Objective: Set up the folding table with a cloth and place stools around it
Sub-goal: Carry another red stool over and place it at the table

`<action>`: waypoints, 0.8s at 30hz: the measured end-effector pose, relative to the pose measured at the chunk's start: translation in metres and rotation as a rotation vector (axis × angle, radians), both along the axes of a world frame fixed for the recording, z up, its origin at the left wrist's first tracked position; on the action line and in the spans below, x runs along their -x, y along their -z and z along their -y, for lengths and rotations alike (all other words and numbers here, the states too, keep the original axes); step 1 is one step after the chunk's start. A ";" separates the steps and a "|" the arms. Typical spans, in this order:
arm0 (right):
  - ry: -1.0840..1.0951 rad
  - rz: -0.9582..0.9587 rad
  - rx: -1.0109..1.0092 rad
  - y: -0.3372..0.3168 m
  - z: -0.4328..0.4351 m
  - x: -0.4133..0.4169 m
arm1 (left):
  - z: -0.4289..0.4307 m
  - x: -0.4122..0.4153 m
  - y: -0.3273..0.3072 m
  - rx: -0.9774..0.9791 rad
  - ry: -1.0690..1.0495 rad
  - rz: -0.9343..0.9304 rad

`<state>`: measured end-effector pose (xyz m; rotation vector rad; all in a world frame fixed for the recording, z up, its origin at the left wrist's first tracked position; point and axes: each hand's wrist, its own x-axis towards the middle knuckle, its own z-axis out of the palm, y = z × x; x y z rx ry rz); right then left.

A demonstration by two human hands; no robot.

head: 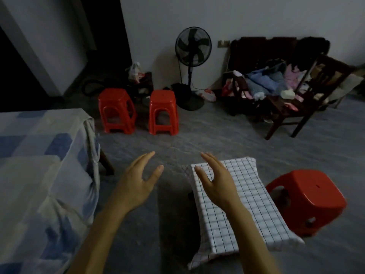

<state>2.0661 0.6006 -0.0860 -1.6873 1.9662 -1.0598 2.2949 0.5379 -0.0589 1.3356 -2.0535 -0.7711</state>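
A low folding table stands at lower right, covered by a white cloth with a dark grid (254, 206) that hangs over its edges. One red plastic stool (308, 200) sits right beside the table's right side. Two more red stools, one (116, 110) and another (163, 112), stand apart near the far wall. My left hand (138, 180) hovers open over the bare floor left of the table. My right hand (215, 178) is open above the cloth's near-left corner, holding nothing.
A bed with a blue and white sheet (39, 175) fills the left side. A black standing fan (192, 64) is by the back wall. A dark wooden chair (292, 91) piled with clothes stands at the back right. Grey floor lies between.
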 end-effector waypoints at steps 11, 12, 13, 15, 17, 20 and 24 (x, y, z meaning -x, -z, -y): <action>-0.149 -0.085 -0.097 0.027 0.184 -0.017 | 0.159 -0.020 0.021 -0.060 -0.078 -0.028; -0.141 -0.093 -0.096 0.028 0.205 -0.022 | 0.180 -0.025 0.025 -0.063 -0.080 -0.029; -0.131 -0.102 -0.093 0.029 0.226 -0.027 | 0.203 -0.030 0.028 -0.069 -0.081 -0.030; -0.104 -0.124 -0.093 0.028 0.266 -0.039 | 0.247 -0.040 0.034 -0.082 -0.062 -0.023; -0.076 -0.146 -0.100 0.022 0.307 -0.051 | 0.293 -0.051 0.033 -0.086 -0.014 -0.010; -0.049 -0.156 -0.127 0.006 0.364 -0.071 | 0.361 -0.070 0.022 -0.072 0.009 -0.010; -0.030 -0.172 -0.100 -0.012 0.430 -0.089 | 0.435 -0.087 0.010 -0.052 0.043 -0.048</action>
